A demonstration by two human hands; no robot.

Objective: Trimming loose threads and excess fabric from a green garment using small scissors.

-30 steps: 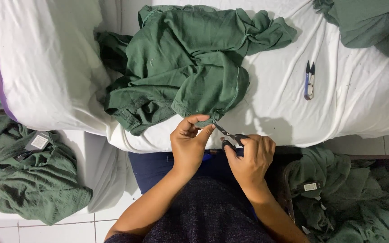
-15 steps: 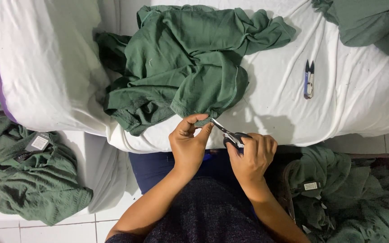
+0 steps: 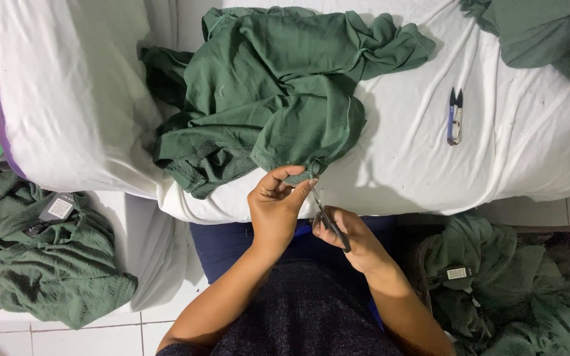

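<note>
A dark green garment (image 3: pixel 278 92) lies crumpled on a white sheet-covered surface (image 3: pixel 417 158). My left hand (image 3: pixel 275 207) pinches the garment's lower hem corner between thumb and fingers. My right hand (image 3: pixel 354 240) holds a small dark thread snipper (image 3: pixel 328 221), its tips pointing up at the pinched hem. The two hands are close together at the surface's front edge, above my lap.
A second blue-handled snipper (image 3: pixel 454 117) lies on the sheet to the right. Another green garment (image 3: pixel 549 33) lies at the top right. A pile of tagged green garments (image 3: pixel 41 250) rests on the tiled floor at left, and more fill a basket (image 3: pixel 496 283) at right.
My right hand has shifted a little left and down, with the snipper tips now up at the hem. My left hand has closed its pinch on the hem corner.
</note>
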